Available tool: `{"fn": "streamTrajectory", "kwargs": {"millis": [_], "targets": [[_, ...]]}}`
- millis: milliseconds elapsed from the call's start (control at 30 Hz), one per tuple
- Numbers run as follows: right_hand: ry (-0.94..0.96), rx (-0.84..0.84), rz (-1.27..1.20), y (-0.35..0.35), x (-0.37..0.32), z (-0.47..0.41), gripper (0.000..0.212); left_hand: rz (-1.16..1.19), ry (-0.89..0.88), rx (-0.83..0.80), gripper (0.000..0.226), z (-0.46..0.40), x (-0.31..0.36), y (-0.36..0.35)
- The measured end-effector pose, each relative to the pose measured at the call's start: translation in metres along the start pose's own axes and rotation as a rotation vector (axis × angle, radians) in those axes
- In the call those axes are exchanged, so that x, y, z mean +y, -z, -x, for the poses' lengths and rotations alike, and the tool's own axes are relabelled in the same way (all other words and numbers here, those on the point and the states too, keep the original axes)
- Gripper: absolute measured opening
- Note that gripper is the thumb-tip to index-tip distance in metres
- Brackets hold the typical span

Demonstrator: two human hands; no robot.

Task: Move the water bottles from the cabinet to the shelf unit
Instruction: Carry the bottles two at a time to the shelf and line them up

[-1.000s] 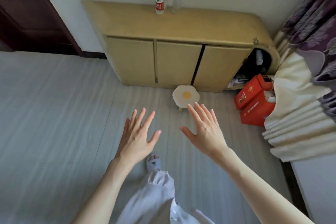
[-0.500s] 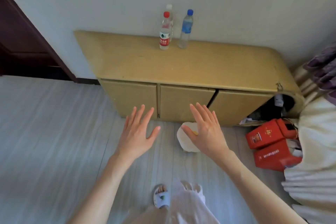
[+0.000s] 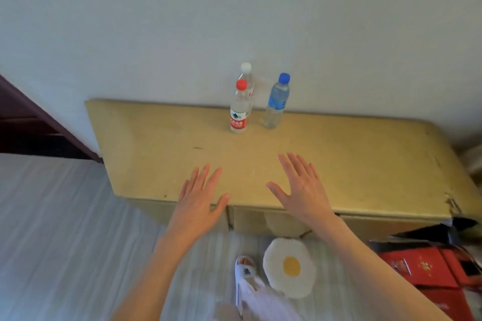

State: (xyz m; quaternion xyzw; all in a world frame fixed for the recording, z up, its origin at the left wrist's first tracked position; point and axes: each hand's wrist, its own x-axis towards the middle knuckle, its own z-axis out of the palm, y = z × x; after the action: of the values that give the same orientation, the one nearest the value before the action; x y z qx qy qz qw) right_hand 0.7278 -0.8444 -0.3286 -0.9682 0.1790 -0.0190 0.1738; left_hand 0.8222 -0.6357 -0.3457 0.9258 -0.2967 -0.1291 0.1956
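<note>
Here, three water bottles (image 3: 239,109) are seen at 12 o'clock on the cabinet (image 3: 339,154); the left hand (image 3: 198,198) and right hand (image 3: 302,190) are spread flat, nothing held.

left hand (image 3: 197,199): fingers straight, palm down (empty); right hand (image 3: 300,190): same, arms outstretched

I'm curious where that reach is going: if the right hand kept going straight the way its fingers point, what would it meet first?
Probably the blue-capped bottle. The right hand is open, fingers aimed up and slightly left over bare cabinet top; depth is unclear.
</note>
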Motion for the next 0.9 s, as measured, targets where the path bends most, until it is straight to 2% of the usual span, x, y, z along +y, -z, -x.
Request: {"fn": "streamTrajectory", "kwargs": {"millis": [133, 300, 467, 667, 900], "targets": [[0.018, 0.003, -0.006, 0.011, 0.002, -0.063, 0.07, 0.006, 0.016, 0.006, 0.083, -0.063, -0.007, 0.017], [-0.005, -0.039, -0.054, 0.003, 0.007, -0.121, 0.066, 0.052, 0.002, -0.06, 0.076, -0.121, -0.019, 0.026], [-0.057, 0.007, -0.207, -0.003, -0.005, -0.204, 0.053, 0.049, -0.109, -0.053, 0.049, -0.226, -0.042, 0.053], [-0.098, 0.033, -0.343, -0.014, -0.016, -0.285, 0.056, 0.086, -0.294, -0.042, 0.048, -0.346, -0.03, 0.082], [-0.057, 0.077, -0.387, -0.032, -0.026, -0.311, 0.051, 0.112, -0.433, -0.193, 0.053, -0.415, 0.001, 0.068]]}}
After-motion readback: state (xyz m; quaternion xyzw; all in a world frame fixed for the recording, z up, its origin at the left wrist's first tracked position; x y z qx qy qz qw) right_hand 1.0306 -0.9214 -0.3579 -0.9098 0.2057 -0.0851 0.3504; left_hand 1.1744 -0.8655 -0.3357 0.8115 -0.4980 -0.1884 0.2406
